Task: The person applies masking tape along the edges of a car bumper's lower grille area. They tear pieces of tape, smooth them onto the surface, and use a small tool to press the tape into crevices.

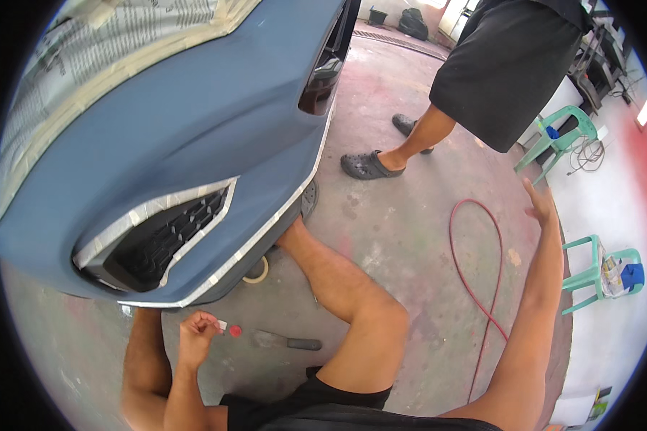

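Observation:
My left hand point(197, 332) is pinched on a small white piece point(222, 325), too small to make out, just below the bumper's lower edge. Right beside that piece is a small round red thing point(235, 330). On the floor a little to the right lies a putty knife point(298, 343) with a dark handle. My right hand point(540, 204) is raised far out to the right, fingers spread, holding nothing. In front of me is the blue-grey car bumper point(158, 136), its lower edge and grille opening bordered with masking tape point(266, 242).
A tape roll point(257, 271) lies near my bent leg point(352, 302). A red hose point(474, 203) loops across the floor. Another person in black shorts point(507, 72) stands beyond the bumper. Green plastic chairs point(582, 129) line the right wall. Paper point(129, 57) covers the car's upper part.

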`<state>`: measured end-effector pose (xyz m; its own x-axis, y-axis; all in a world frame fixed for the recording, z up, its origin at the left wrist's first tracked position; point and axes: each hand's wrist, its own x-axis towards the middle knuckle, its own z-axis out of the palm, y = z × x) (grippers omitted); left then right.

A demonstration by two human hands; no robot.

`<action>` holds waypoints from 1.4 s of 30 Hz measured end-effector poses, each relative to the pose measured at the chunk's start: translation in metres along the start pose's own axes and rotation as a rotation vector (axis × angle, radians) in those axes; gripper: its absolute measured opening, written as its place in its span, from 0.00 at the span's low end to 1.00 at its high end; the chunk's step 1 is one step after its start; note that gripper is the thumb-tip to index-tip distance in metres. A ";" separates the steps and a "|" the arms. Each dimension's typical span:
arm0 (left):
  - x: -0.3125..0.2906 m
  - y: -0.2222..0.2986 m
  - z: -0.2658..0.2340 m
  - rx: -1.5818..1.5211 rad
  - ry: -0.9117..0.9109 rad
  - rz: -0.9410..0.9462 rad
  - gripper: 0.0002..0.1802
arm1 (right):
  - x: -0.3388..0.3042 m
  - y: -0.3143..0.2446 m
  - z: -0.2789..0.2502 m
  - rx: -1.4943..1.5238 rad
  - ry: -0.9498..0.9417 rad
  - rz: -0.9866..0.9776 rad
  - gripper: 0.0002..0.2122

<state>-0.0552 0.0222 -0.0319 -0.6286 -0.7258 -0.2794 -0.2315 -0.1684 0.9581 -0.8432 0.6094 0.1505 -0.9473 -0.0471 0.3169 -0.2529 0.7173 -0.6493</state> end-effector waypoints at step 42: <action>-0.064 0.098 -0.015 -0.025 0.257 0.166 0.12 | -0.600 -0.463 0.268 0.739 -1.333 -0.348 0.06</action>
<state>-0.0262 0.0423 0.0808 -0.4472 -0.8891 -0.0974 -0.1210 -0.0478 0.9915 -0.2107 0.1193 0.0750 -0.2073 -0.9774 -0.0409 -0.1464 0.0723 -0.9866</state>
